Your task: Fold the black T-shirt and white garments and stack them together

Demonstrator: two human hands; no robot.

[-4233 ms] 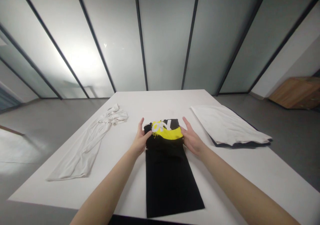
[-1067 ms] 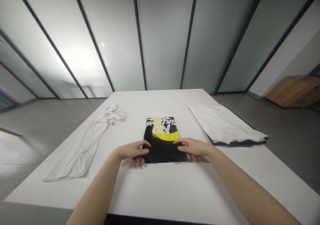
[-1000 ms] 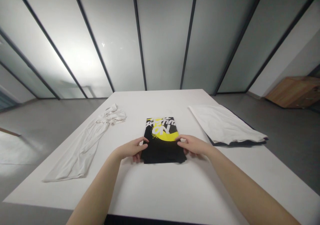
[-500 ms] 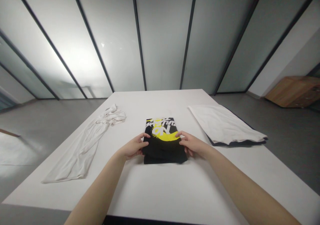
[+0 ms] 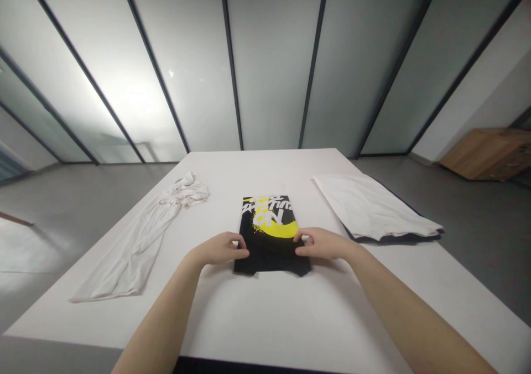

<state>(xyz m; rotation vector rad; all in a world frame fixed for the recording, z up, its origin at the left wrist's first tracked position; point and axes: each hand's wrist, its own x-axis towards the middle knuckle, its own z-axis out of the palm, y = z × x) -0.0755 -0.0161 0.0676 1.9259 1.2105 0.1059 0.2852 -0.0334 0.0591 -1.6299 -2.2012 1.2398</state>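
A black T-shirt point(image 5: 265, 252) lies folded into a narrow rectangle in the middle, its white lettering and yellow print facing up. At its left edge my left hand point(image 5: 219, 248) is closed, with curled thumb and forefinger on the black cloth. My right hand point(image 5: 321, 243) grips the opposite edge in the same way, near the yellow print. The fingers beneath both hands are hidden. Towards me, the near edge of the cloth dips inward at its middle, with a small corner on each side.
The cloth lies on a white table point(image 5: 265, 313). A crumpled white garment point(image 5: 136, 247) stretches along the left side. On the right, flat white cloth point(image 5: 373, 205) rests over dark fabric. Frosted panels stand behind, and a wooden cabinet point(image 5: 485, 152) is at the far right.
Both hands have moved slightly towards me along the T-shirt's sides. Its near part now lies flatter, and the near edge has changed from nearly straight to notched.
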